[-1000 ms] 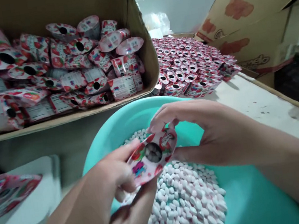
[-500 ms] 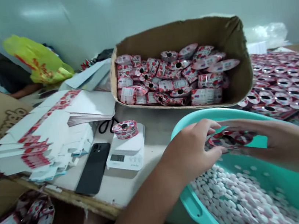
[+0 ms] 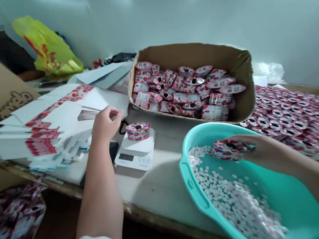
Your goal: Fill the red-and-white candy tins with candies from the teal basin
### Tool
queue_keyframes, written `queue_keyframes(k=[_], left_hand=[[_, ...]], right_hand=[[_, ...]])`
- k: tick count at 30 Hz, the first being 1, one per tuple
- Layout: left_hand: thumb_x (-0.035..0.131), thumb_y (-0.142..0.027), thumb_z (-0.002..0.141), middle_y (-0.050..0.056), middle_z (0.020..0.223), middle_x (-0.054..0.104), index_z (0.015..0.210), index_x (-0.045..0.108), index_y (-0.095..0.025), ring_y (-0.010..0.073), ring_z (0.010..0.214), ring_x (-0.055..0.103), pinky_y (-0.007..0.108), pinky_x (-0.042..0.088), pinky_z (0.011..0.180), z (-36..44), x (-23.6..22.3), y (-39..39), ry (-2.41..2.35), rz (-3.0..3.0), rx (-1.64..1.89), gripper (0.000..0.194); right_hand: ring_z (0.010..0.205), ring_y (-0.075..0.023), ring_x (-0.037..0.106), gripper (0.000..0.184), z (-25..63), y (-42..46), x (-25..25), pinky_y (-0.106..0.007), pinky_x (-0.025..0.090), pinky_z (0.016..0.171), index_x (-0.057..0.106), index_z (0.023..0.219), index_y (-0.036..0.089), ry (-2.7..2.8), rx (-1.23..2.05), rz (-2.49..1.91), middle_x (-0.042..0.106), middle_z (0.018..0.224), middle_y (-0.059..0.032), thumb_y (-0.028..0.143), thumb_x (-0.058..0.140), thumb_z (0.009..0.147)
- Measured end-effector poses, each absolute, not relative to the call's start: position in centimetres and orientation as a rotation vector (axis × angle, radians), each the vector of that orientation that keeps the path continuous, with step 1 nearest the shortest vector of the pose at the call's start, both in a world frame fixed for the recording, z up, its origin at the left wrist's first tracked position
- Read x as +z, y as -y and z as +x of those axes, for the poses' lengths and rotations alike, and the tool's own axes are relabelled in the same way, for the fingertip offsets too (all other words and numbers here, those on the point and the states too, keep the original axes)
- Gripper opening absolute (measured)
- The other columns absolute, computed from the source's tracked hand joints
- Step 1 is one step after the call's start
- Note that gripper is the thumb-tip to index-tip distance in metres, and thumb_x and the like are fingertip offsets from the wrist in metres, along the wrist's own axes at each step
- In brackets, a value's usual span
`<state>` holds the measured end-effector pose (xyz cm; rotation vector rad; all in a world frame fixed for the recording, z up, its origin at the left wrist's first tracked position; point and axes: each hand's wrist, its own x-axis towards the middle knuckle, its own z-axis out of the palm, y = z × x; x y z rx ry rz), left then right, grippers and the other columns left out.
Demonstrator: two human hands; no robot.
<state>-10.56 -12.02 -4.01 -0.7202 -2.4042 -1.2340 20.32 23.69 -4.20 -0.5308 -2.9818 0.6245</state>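
Observation:
My right hand (image 3: pixel 252 148) grips a small red-and-white printed box (image 3: pixel 223 151) with a dark hole in its top, held over the turquoise basin (image 3: pixel 198 193). White tablets (image 3: pixel 233 200) lie in the basin below it. My left hand (image 3: pixel 105 123) is over the table, left of the white digital scale (image 3: pixel 134 154), its fingers curled together; whether anything is in them cannot be made out. Another printed box of the same kind (image 3: pixel 139 132) stands on the scale's plate. Beside my left hand lie stacked flat white cartons (image 3: pixel 67 118) with red printed strips.
Behind the scale, a tilted cardboard box (image 3: pixel 197 52) holds several printed boxes. Rows of upright ones (image 3: pixel 289 113) fill the right side. A phone (image 3: pixel 113 151) lies partly under my left arm. A yellow bag (image 3: pixel 48 48) and a co-worker (image 3: pixel 10 49) are at the back left.
My left hand has left the printed box in my right hand and moved left past the scale. My right hand still holds that box over the basin. The view has shifted.

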Motion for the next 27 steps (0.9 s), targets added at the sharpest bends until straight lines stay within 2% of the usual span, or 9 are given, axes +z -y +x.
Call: queue_keyframes(k=[4,6,12,15,17,21,23,27], left_hand=[[0.060,-0.050,0.085,0.004,0.085,0.072,0.116,0.064,-0.019,0.0192,0.080,0.066,0.028,0.049,0.078,-11.5,-5.5,12.6,2.536,-0.682,-1.220,0.045],[0.058,-0.055,0.086,0.005,0.090,0.072,0.121,0.062,-0.019,0.0195,0.084,0.066,0.028,0.049,0.079,-11.3,-5.1,12.6,2.549,-0.745,-1.268,0.050],[0.071,-0.054,0.076,0.008,0.108,0.071,0.114,0.067,-0.020,0.0220,0.098,0.066,0.031,0.051,0.087,-10.1,-4.6,11.7,2.667,-1.060,-1.304,0.052],[0.078,-0.049,0.068,0.009,0.115,0.071,0.119,0.066,-0.020,0.0234,0.103,0.066,0.033,0.050,0.090,-10.1,-5.0,11.3,2.728,-1.172,-1.241,0.059],[0.081,-0.044,0.062,0.008,0.112,0.072,0.118,0.067,-0.021,0.0240,0.098,0.066,0.031,0.050,0.084,-10.2,-5.1,11.2,2.830,-1.233,-1.125,0.062],[0.077,-0.040,0.062,0.002,0.090,0.075,0.098,0.073,-0.022,0.0229,0.080,0.066,0.028,0.046,0.068,-10.1,-4.9,10.8,2.919,-1.239,-0.903,0.041],[0.075,-0.040,0.063,0.002,0.089,0.075,0.096,0.073,-0.022,0.0228,0.079,0.066,0.028,0.044,0.066,-10.0,-4.9,10.6,2.895,-1.212,-0.906,0.037],[0.077,-0.044,0.063,0.003,0.092,0.075,0.101,0.073,-0.023,0.0237,0.082,0.067,0.029,0.043,0.067,-9.9,-4.9,10.1,2.900,-1.151,-0.901,0.044]], right_hand=[[0.110,-0.0365,0.067,0.049,21.0,-25.9,-5.8,-0.045,0.054,0.095,0.072,0.114,0.024,2.930,0.631,-0.605,0.072,0.120,-0.0113,0.048,0.066,0.072],[0.108,-0.0359,0.068,0.046,21.4,-26.6,-6.4,-0.043,0.054,0.094,0.071,0.113,0.026,2.903,0.591,-0.633,0.073,0.118,-0.0110,0.047,0.067,0.072],[0.110,-0.0345,0.067,0.049,21.3,-25.7,-6.5,-0.047,0.051,0.100,0.069,0.118,0.026,2.888,0.639,-0.661,0.072,0.119,-0.0082,0.047,0.062,0.074],[0.109,-0.0347,0.067,0.053,20.4,-24.7,-5.7,-0.043,0.054,0.095,0.069,0.119,0.023,2.918,0.652,-0.700,0.072,0.119,-0.0100,0.046,0.065,0.071],[0.105,-0.0338,0.068,0.052,19.8,-24.0,-4.9,-0.039,0.056,0.089,0.071,0.116,0.022,2.917,0.655,-0.721,0.074,0.115,-0.0113,0.045,0.065,0.069],[0.099,-0.0320,0.070,0.049,19.2,-23.0,-3.5,-0.037,0.057,0.081,0.072,0.111,0.020,2.890,0.722,-0.712,0.074,0.112,-0.0130,0.044,0.063,0.069],[0.100,-0.0321,0.069,0.048,19.3,-22.9,-3.2,-0.037,0.057,0.081,0.071,0.111,0.019,2.882,0.727,-0.684,0.074,0.113,-0.0128,0.040,0.061,0.069],[0.098,-0.0308,0.070,0.049,19.9,-22.8,-2.6,-0.038,0.057,0.082,0.069,0.117,0.015,2.878,0.712,-0.645,0.073,0.112,-0.0140,0.037,0.059,0.074]])
